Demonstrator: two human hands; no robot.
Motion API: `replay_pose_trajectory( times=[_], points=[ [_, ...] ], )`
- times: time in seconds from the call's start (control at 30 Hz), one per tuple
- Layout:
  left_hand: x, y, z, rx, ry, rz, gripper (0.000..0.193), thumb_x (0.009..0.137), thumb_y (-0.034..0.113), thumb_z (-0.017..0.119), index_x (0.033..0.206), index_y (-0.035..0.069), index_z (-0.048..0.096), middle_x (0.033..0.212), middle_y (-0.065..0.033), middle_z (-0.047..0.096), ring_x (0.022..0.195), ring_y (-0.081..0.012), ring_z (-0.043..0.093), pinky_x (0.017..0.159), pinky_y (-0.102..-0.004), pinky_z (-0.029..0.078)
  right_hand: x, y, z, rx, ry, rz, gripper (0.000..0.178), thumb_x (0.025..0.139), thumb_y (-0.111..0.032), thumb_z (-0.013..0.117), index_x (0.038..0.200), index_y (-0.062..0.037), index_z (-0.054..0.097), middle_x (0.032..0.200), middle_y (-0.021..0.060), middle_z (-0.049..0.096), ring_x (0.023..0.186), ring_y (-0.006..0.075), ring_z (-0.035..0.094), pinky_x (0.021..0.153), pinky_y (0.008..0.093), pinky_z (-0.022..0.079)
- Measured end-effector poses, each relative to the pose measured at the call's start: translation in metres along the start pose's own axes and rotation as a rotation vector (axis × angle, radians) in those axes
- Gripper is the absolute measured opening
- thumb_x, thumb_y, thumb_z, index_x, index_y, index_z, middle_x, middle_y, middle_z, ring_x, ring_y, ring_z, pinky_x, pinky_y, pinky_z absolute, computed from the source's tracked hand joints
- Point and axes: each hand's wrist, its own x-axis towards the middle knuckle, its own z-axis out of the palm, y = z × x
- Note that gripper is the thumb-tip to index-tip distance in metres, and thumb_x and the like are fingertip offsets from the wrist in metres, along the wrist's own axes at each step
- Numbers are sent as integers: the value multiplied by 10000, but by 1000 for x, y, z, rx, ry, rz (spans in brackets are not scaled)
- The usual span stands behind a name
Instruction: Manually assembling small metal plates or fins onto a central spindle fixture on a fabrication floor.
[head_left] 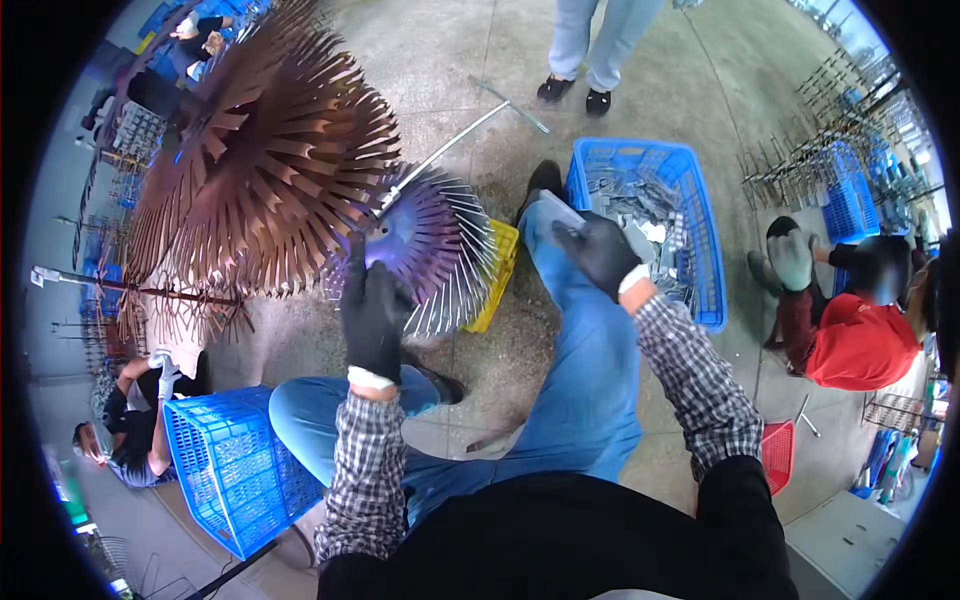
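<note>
My left hand (375, 315), in a black glove, reaches up to a round rack hung with fanned metal strips. Its fingers are stretched and apart, touching or close to the purple-tinted strips (425, 240); I see nothing held in them. Silvery strips (462, 225) fan out along the right side. Above and to the left hang larger tiers of brown strips (270, 160). My right hand (600, 255), also black-gloved, is closed on a flat grey metal piece (560, 210) above my knee. Beside it, a blue crate (705, 235) holds many loose grey metal pieces (640, 205).
A yellow crate (495, 280) stands behind the rack. Another blue crate (215, 470) is by my left leg, and a red basket (778, 455) at right. Co-workers sit left and right, one in a red top (865, 340); another person's legs (600, 45) stand ahead.
</note>
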Motion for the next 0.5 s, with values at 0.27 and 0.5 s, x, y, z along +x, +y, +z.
replay_pose_trajectory(
  times=[0.27, 0.5],
  points=[
    [-59, 56, 30, -944, -208, -574, 498, 1051, 107, 450, 1547, 90, 408, 953, -80, 683, 641, -129, 592, 570, -248, 484, -9, -47, 39, 23, -146, -46, 339, 958, -338, 632, 1030, -17, 719, 904, 181, 732, 718, 376, 663, 657, 432, 512],
    [-146, 28, 50, -921, -309, -560, 398, 1083, 138, 419, 1468, 60, 484, 978, -99, 702, 651, -138, 607, 575, -249, 482, -58, -33, 17, 255, -24, -50, 309, 966, -305, 662, 1015, -3, 704, 836, 166, 716, 670, 327, 645, 642, 407, 498]
  ],
)
